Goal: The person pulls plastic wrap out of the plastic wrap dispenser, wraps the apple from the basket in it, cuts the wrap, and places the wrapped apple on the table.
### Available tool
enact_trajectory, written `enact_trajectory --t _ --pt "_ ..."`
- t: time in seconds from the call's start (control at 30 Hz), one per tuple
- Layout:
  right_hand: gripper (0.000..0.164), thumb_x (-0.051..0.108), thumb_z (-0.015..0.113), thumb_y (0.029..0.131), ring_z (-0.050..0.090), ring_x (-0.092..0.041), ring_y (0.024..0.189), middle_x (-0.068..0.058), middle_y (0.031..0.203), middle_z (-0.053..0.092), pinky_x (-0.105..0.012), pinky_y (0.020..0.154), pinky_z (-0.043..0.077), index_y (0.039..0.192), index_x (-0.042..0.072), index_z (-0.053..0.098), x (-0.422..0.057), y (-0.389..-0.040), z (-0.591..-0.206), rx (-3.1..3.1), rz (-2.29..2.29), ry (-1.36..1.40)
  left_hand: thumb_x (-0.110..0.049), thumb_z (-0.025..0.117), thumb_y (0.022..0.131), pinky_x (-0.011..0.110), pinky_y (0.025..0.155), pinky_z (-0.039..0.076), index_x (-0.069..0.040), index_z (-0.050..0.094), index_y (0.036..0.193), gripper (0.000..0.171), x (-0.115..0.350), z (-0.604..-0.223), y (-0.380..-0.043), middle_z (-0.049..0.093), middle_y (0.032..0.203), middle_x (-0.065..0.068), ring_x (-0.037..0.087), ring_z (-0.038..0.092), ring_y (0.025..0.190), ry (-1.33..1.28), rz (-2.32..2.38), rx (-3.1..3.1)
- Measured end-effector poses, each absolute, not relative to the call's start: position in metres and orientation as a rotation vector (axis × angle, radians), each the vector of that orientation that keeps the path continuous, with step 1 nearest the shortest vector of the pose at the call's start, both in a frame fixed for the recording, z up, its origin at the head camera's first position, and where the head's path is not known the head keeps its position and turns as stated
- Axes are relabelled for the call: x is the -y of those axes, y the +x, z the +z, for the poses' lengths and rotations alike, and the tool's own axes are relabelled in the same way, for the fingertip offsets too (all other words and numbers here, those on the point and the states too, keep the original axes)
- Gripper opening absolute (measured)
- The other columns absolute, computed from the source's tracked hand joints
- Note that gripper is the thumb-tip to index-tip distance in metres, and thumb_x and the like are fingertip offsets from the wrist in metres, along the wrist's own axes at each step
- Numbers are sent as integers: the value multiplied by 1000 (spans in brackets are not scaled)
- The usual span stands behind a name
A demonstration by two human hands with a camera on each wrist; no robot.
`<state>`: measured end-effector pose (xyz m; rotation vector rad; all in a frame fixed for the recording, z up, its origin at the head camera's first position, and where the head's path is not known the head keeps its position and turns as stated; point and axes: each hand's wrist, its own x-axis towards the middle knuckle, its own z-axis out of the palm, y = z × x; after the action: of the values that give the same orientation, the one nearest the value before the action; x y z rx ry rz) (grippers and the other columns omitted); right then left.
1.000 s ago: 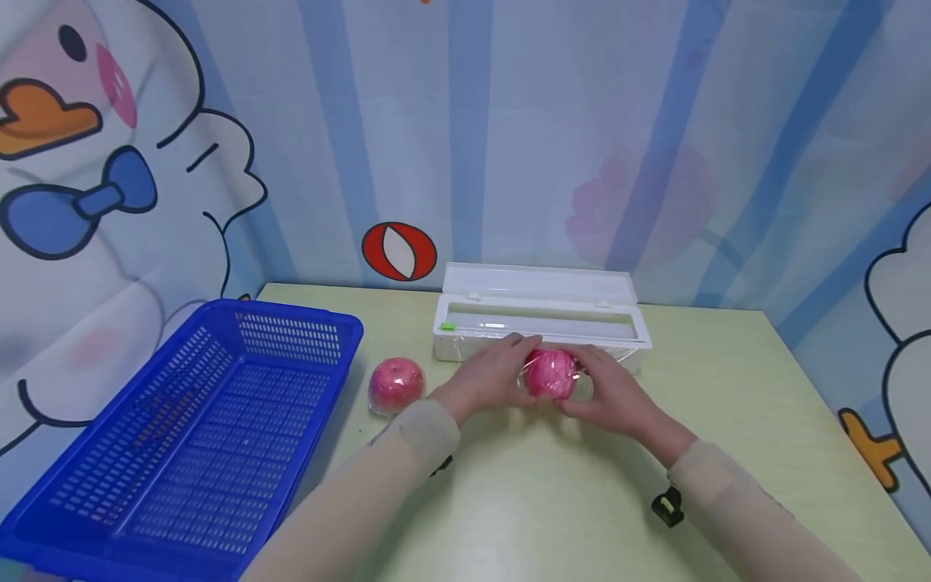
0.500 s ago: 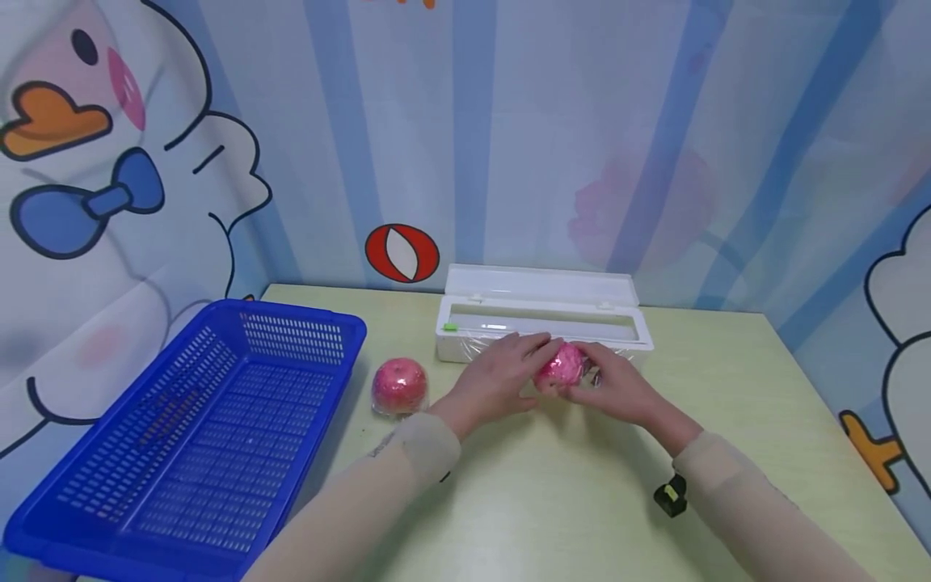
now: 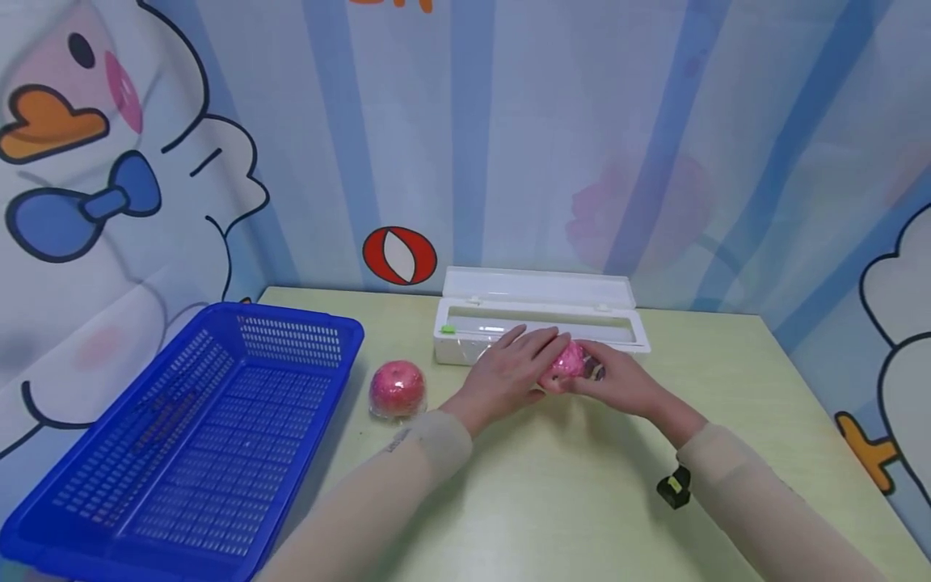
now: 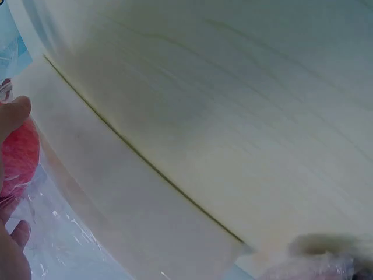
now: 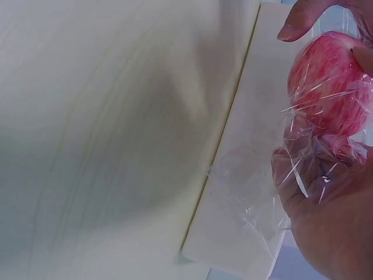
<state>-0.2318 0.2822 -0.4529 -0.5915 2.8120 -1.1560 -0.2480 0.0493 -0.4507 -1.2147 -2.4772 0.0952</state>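
A red apple [image 3: 562, 370] in crinkled cling film [image 5: 303, 157] is between the hands, just in front of a white cling film dispenser [image 3: 457, 351] with its lid up. My right hand [image 3: 627, 385] grips the apple, the thumb on its near side and film bunched by the palm. Extended fingers of my left hand [image 3: 505, 376] lie over the apple's left side, while in the right wrist view that hand's thumb [image 5: 300, 22] stands off it. Part of the apple is hidden behind the left fingers. To the left sits another film-wrapped apple [image 3: 397, 388].
A blue perforated plastic basket [image 3: 291, 335] stands along the left of the pale table [image 3: 553, 501]. A green cutter slider [image 3: 448, 329] sits at the dispenser's left end. Behind the table hangs a cartoon-printed curtain [image 3: 524, 137].
The held apple has shifted slightly right and been turned in the right hand. My left hand has gone from holding its side to lying across it with fingers extended.
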Motion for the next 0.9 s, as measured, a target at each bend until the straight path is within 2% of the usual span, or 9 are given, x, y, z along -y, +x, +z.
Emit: enact_trajectory --t 0.13,0.37,0.6,0.73,0.87,0.9 --pt "56 40 79 93 58 -20 91 -6 104 67 -33 71 52 135 5 63 -282 -232 -453 -2799 -1155 -591 -43 85 92 38 129 29 -14 40 164 90 -52 -454 -251 48 162 6 19 44 151 -1212 39 2472" --pt "67 42 79 94 59 -22 94 -8 110 68 -36 76 54 144 4 59 -283 -232 -453 -2782 -1184 -558 -40 87 91 35 124 38 -14 43 161 87 -54 -452 -253 50 159 5 21 49 146 -1198 -125 2536" --pt "60 42 75 98 58 -22 92 -7 106 67 -36 74 52 144 6 61 -287 -229 -449 -2805 -1138 -608 -38 88 90 36 122 40 -14 44 162 88 -57 -446 -257 51 159 5 22 48 148 -1217 -188 2607" --pt "61 46 73 99 57 -22 90 -6 103 65 -35 70 52 144 6 61 -289 -228 -444 -2792 -1101 -581 -38 89 90 36 121 43 -16 44 163 89 -60 -442 -259 52 158 5 22 50 146 -1205 -226 2668" --pt "71 50 72 99 60 -24 97 -10 115 68 -36 72 55 151 5 56 -293 -226 -440 -2794 -1045 -544 -38 89 89 36 119 45 -16 43 163 90 -62 -440 -261 52 157 5 22 52 144 -1204 -249 2706" --pt "73 49 72 99 62 -26 101 -11 121 68 -39 76 57 153 4 54 -294 -225 -440 -2814 -1021 -561 -38 89 90 36 119 45 -16 43 163 89 -63 -439 -261 52 157 5 22 53 143 -1206 -251 2712"
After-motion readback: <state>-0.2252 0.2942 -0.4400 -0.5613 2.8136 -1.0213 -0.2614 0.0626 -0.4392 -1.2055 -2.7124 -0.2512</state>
